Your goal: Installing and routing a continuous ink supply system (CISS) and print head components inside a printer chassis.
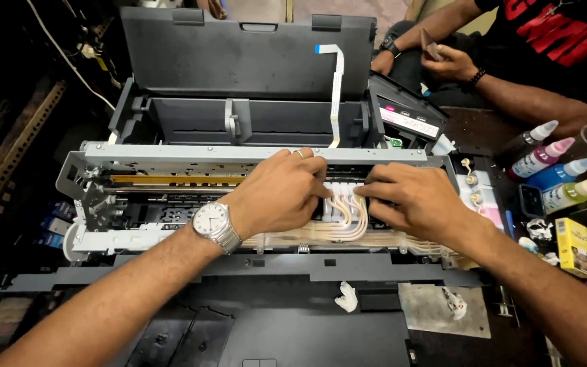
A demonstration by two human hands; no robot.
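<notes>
An opened printer with its cover off lies in front of me, metal frame and rails bare. My left hand, with a wristwatch and a ring, rests on the print carriage at the middle, fingers pressing on its top left. My right hand grips the carriage from the right, fingertips on the white cartridge tops. Thin pale ink tubes curve out of the carriage and run along the front rail. A white flat ribbon cable hangs from the raised rear tray.
Several ink refill bottles and a small yellow box stand at the right. Crumpled stained tissues lie on the dark front panel. Another person's hands hold a small object at the back right.
</notes>
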